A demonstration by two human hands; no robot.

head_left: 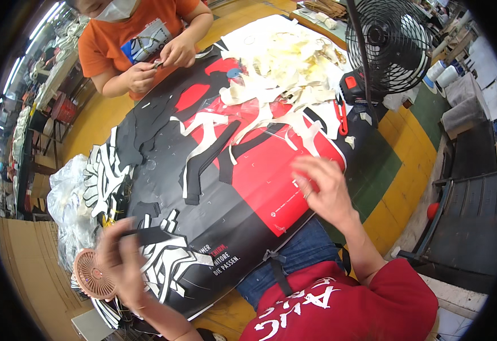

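Observation:
My left hand [124, 264] is smeared by motion over the near left of the table. A small black cut piece [153, 235] juts from its fingers, and they appear closed on it. Just beneath lies a pile of white pieces with black edges [172, 264]. My right hand [323, 190] hovers over the red part of the printed table cover [260, 193], fingers apart and holding nothing. Between the hands, black cut pieces with white edging [206, 165] lie on the cover. White curved strips [308, 133] are beyond my right hand.
Across the table a person in an orange shirt [103, 57] holds a small item. A heap of cream scraps [288, 62] covers the far end. Red-handled cutters [341, 116] and a black fan [388, 45] stand right; a small pink fan [93, 274] and plastic bag [69, 196] left.

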